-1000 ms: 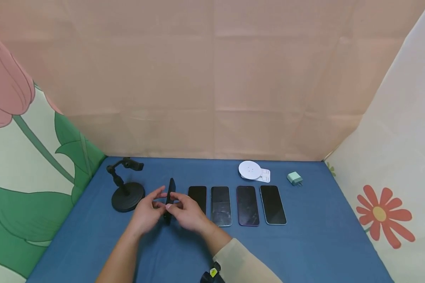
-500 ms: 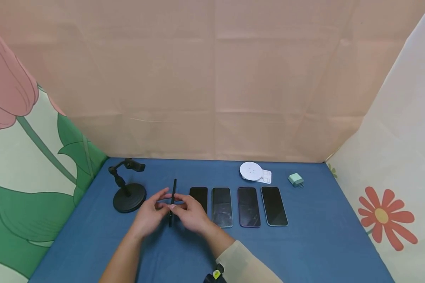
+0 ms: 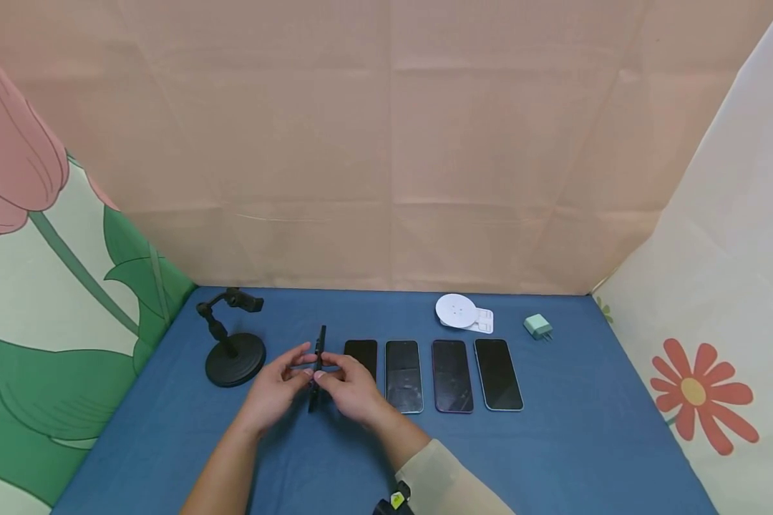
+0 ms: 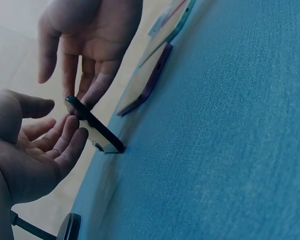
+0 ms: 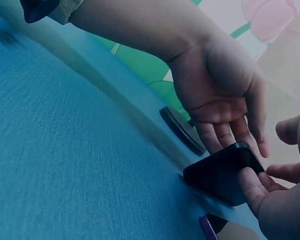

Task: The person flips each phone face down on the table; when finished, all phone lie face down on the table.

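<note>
A black phone (image 3: 318, 363) stands on its long edge on the blue table (image 3: 554, 458), squeezed between the fingertips of both hands. My left hand (image 3: 275, 388) touches its left face with relaxed fingers, thumb held apart. My right hand (image 3: 352, 388) touches the other face with straight fingers. In the left wrist view the phone (image 4: 96, 126) leans between the left hand (image 4: 35, 150) and the right hand (image 4: 90, 45). The right wrist view shows the phone (image 5: 221, 172) under the left hand (image 5: 225, 95), with a right fingertip (image 5: 250, 186) on its screen.
Several dark phones lie face up in a row to the right, from the nearest phone (image 3: 361, 355) to the last phone (image 3: 498, 373). A black round-base stand (image 3: 235, 354) is at the left. A white disc charger (image 3: 461, 312) and a mint plug (image 3: 537, 326) sit behind.
The phone has tipped from showing its broad face to standing nearly edge-on, and it has shifted slightly right with both hands around it.
</note>
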The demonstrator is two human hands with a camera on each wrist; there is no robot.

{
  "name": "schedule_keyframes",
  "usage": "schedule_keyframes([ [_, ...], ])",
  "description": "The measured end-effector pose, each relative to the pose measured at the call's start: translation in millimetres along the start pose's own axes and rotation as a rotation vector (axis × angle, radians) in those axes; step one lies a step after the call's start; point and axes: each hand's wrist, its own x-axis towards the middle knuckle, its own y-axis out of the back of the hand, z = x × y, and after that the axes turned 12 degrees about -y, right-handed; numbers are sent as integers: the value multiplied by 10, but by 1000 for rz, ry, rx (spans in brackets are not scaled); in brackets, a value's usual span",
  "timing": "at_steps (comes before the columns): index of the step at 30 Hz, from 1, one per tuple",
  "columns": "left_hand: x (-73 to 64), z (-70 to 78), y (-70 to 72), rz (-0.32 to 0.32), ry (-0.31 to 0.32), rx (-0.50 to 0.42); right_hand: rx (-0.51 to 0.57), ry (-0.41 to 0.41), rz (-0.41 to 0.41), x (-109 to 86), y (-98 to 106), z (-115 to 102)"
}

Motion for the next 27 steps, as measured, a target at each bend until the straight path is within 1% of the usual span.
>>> schedule_keyframes([
  [7, 8, -65, 14, -5, 19, -10, 18, -17, 1, -16, 14, 7],
  [14, 24, -142, 26, -3, 78, 64, 28, -27, 11, -46, 36, 6],
  [22, 46, -221, 5, 1, 127, 25, 46, -32, 31, -70, 59, 47],
  [27, 51, -232, -13, -15, 134, -10, 49, -34, 33, -75, 91, 85],
])
